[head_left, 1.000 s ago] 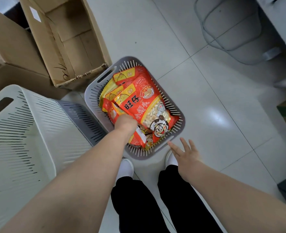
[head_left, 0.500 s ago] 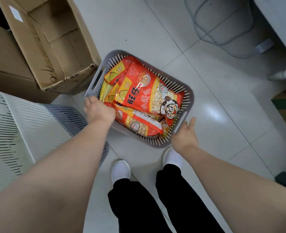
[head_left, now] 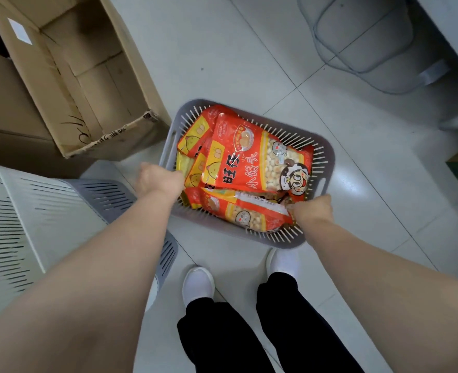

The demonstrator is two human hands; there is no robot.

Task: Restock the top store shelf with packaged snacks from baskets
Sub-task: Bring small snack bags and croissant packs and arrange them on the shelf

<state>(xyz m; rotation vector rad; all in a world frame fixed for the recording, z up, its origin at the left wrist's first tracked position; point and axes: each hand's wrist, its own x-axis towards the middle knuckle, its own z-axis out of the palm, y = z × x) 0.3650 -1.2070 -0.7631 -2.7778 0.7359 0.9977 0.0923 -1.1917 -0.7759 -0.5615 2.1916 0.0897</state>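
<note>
The grey slotted basket (head_left: 327, 157), full of red snack packs (head_left: 252, 162), is low over the tiled floor (head_left: 222, 49) just ahead of the white shoes (head_left: 198, 285). Its long axis runs crosswise to the person. The left hand (head_left: 159, 179) curls over the rim at the left short end. The right hand (head_left: 314, 211) clasps the rim at the right end's near corner. With one hand at each end, equally near, a level two-handed lift looks likely.
</note>
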